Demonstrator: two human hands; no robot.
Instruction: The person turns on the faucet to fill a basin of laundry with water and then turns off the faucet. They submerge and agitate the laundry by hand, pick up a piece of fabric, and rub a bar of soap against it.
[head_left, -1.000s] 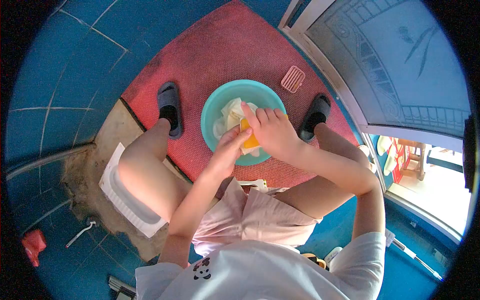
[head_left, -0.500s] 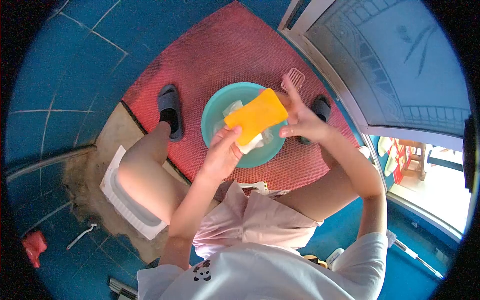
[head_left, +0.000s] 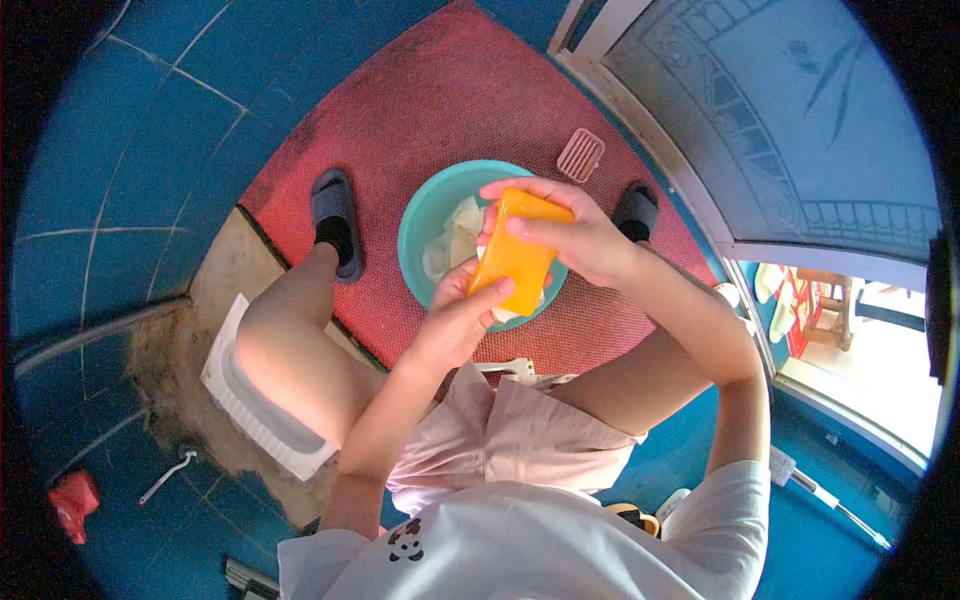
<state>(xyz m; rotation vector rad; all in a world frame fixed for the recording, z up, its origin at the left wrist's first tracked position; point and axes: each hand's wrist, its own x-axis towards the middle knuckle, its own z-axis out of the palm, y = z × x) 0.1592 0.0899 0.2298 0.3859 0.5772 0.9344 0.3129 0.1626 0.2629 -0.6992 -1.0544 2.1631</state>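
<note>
An orange-yellow bar, perhaps soap (head_left: 524, 262), is held between both hands above the basin. My left hand (head_left: 458, 318) grips its lower end with the thumb on top. My right hand (head_left: 585, 238) grips the upper end, its thumb lying across the face. Below them the turquoise basin (head_left: 414, 236) stands on the red mat and holds white cloth (head_left: 455, 238). A bit of white shows just beside and under the bar; whether it is cloth in my fingers cannot be made out.
A pink slotted soap dish (head_left: 581, 155) lies on the red mat (head_left: 440, 90), beyond the basin to the right. Slippered feet flank the basin. A squat toilet (head_left: 262, 395) is at left, a glass-panelled door (head_left: 780, 130) at right, a small brush (head_left: 168, 477) lower left.
The bar was mostly covered by the hands, then lay broad in my left hand with my right hand spread apart. Now it is turned more upright and my right hand has closed on it.
</note>
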